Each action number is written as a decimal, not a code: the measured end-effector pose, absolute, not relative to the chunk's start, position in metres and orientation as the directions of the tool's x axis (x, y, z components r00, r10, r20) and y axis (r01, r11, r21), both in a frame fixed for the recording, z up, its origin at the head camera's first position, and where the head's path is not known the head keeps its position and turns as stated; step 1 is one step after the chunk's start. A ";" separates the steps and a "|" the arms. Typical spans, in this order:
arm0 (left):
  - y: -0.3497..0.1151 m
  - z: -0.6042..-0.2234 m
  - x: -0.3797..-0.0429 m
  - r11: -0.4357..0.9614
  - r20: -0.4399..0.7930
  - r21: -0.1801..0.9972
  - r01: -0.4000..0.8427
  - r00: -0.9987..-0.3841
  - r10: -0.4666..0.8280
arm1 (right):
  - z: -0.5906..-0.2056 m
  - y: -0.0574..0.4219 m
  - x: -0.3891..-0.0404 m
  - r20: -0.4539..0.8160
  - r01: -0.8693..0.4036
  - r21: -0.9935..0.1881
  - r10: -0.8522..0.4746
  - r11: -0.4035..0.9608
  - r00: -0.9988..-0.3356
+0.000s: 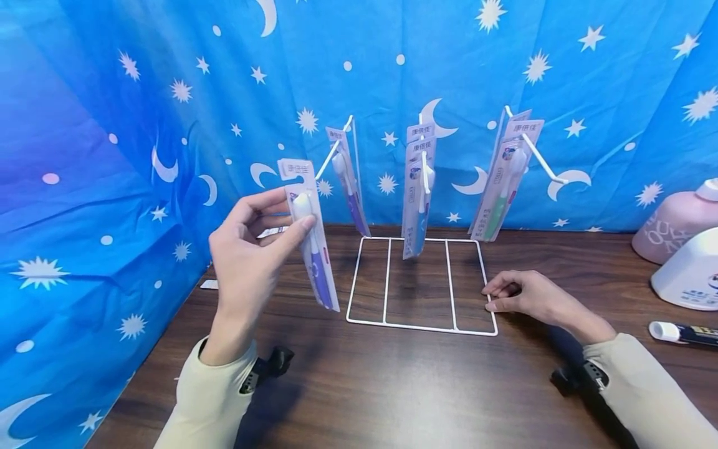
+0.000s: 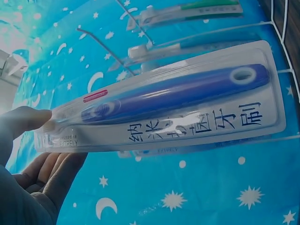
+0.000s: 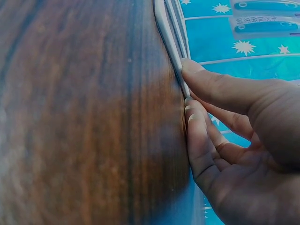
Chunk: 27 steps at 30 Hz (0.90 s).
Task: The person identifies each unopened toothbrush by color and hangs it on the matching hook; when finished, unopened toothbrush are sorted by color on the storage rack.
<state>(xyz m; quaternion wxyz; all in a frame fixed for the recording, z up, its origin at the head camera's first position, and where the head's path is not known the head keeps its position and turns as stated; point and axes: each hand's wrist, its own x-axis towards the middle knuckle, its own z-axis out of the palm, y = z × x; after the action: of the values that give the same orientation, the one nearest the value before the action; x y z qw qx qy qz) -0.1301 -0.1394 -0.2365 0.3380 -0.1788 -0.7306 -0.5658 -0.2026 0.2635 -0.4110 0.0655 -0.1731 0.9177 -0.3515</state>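
My left hand [image 1: 247, 246] pinches a packaged purple toothbrush [image 1: 321, 271] by its upper part, thumb in front and fingers behind. The pack is upright, slightly tilted, with the hanging slot at its top close to the left hook [image 1: 328, 161] of a white wire display rack [image 1: 421, 328]. In the left wrist view the clear blister and purple handle [image 2: 173, 96] point away from the thumb. My right hand [image 1: 535, 299] pinches the right wire of the rack's base between thumb and fingertips, low at the tabletop [image 3: 93, 117].
Another purple toothbrush pack [image 1: 350, 184] hangs on the left hook, several blue ones [image 1: 416, 212] in the middle and green ones [image 1: 499, 199] at right. Pink [image 1: 670, 218] and white bottles [image 1: 690, 274] and a black tube with white cap [image 1: 681, 332] are at far right. A blue star-patterned curtain [image 1: 359, 37] stands behind.
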 end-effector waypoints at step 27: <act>-0.121 -0.239 -0.145 0.298 0.645 0.746 0.595 -0.756 -0.106 | -0.410 0.263 -0.202 0.028 -0.292 -0.677 -0.373 0.675 -0.927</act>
<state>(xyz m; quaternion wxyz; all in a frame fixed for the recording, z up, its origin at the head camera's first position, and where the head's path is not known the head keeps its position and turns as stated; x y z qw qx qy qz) -0.1455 -0.1208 -0.2386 0.3081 -0.1640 -0.7445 -0.5691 -0.2024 0.2626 -0.4100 0.0563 -0.1819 0.9135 -0.3596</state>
